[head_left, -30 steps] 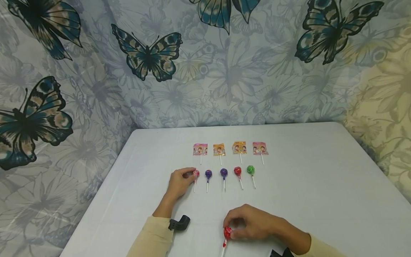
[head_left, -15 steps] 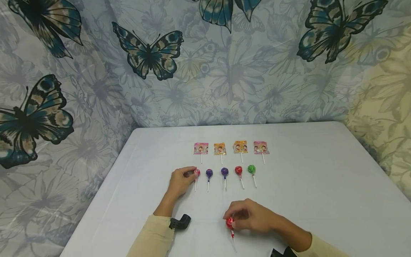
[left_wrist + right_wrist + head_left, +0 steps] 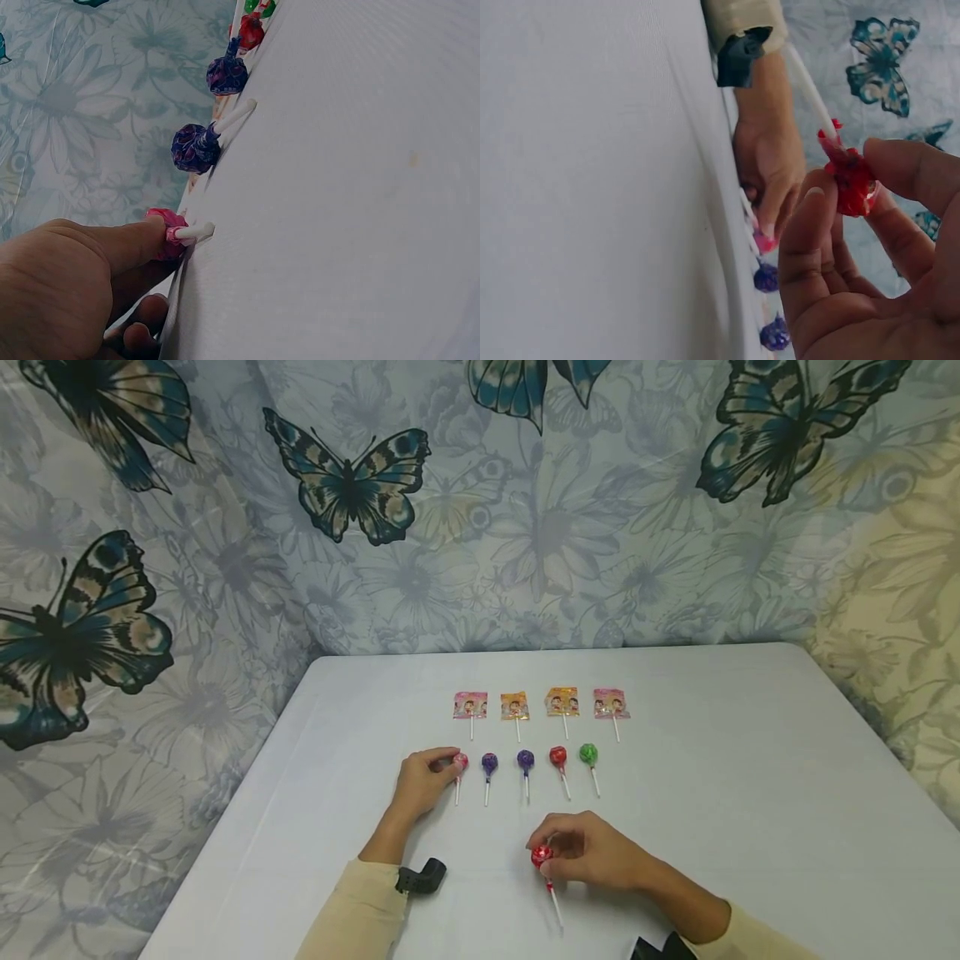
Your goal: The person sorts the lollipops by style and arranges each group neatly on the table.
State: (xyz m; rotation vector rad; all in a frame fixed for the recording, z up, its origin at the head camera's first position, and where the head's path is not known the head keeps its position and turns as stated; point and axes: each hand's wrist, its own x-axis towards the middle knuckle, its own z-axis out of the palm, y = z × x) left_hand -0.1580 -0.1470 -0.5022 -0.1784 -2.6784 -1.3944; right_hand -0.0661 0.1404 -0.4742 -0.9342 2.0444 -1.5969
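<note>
My left hand (image 3: pixel 422 785) pinches the round head of a pink lollipop (image 3: pixel 174 225) that lies at the left end of the near row. A red-wrapped lollipop (image 3: pixel 851 184) is pinched by its head between the thumb and fingers of my right hand (image 3: pixel 592 853), above the front of the table, its white stick pointing toward me. Right of the pink one lie two purple lollipops (image 3: pixel 489 763), a red lollipop (image 3: pixel 558 757) and a green lollipop (image 3: pixel 588 754), sticks toward me.
Behind that row, several flat-wrapped lollipops (image 3: pixel 470 705) in pink and orange packets form a second row on the white table (image 3: pixel 720 760). A butterfly-patterned cloth (image 3: pixel 525 543) hangs behind and at the sides. Black wrist mounts (image 3: pixel 422 877) sit at both sleeves.
My right hand has moved forward and slightly right with the red lollipop, whose stick now slants to the right. My left hand has kept its hold on the pink lollipop.
</note>
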